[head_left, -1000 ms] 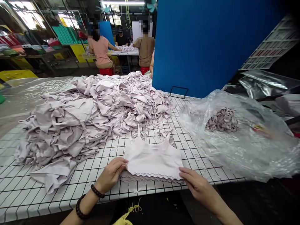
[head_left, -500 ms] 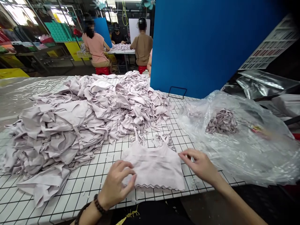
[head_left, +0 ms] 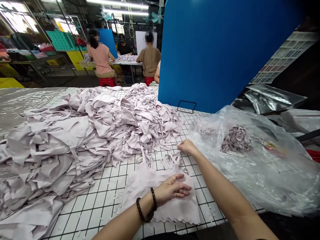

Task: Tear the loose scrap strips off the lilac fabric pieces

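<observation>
A pale pink-grey camisole top [head_left: 140, 186] lies flat in front of me, its scalloped hem toward me and its thin straps [head_left: 172, 160] pointing away. My left hand [head_left: 173, 190] reaches across its right half with the fingers loosely stretched and apart, holding nothing. It is over the fabric; whether it presses down I cannot tell. Beyond the top's upper right corner, my right hand [head_left: 187, 146] is closed in a pinch beside the large heap of matching garments [head_left: 112, 116]. What its fingertips hold, if anything, is too small to make out.
The white table has a black grid [head_left: 100, 196] with small scraps on it. A clear plastic bag [head_left: 250, 173] holding bundled straps [head_left: 236, 138] lies to the right. Behind stands a tall blue board [head_left: 200, 56] with a black wire stand [head_left: 187, 106]. Several people sit at a farther table.
My left hand has moved right, from the top's left edge to over its right half. My right hand has moved forward and left from the right edge and closed. The view has tilted up slightly.
</observation>
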A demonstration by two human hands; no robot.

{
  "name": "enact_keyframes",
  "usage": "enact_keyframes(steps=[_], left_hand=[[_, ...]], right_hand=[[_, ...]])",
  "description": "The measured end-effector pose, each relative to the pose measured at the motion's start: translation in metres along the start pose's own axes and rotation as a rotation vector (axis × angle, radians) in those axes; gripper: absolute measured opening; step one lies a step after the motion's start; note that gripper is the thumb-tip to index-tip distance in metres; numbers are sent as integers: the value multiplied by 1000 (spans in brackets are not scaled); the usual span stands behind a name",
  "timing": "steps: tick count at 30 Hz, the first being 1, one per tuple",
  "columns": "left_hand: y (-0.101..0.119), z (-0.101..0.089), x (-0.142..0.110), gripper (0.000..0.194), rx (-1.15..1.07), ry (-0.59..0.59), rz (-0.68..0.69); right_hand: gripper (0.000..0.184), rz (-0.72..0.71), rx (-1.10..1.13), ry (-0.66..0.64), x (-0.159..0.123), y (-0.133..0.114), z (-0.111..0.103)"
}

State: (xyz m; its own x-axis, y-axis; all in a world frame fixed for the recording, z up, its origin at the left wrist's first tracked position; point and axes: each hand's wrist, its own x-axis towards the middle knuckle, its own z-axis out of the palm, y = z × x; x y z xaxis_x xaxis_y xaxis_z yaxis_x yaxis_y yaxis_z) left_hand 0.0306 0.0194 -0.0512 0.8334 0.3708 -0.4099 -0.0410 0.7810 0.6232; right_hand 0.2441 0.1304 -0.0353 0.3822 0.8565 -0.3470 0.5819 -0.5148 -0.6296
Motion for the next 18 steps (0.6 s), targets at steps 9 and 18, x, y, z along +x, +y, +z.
enact_keyframes(steps=[9,18], left_hand=[[0,-1,1,73,-5,-24,-16],[-3,-5,1,60,-77,-37,22]], right_hand=[[36,-255,722,-227,3,-25,-55],[13,-489,867,-492,-37,-48,-71]])
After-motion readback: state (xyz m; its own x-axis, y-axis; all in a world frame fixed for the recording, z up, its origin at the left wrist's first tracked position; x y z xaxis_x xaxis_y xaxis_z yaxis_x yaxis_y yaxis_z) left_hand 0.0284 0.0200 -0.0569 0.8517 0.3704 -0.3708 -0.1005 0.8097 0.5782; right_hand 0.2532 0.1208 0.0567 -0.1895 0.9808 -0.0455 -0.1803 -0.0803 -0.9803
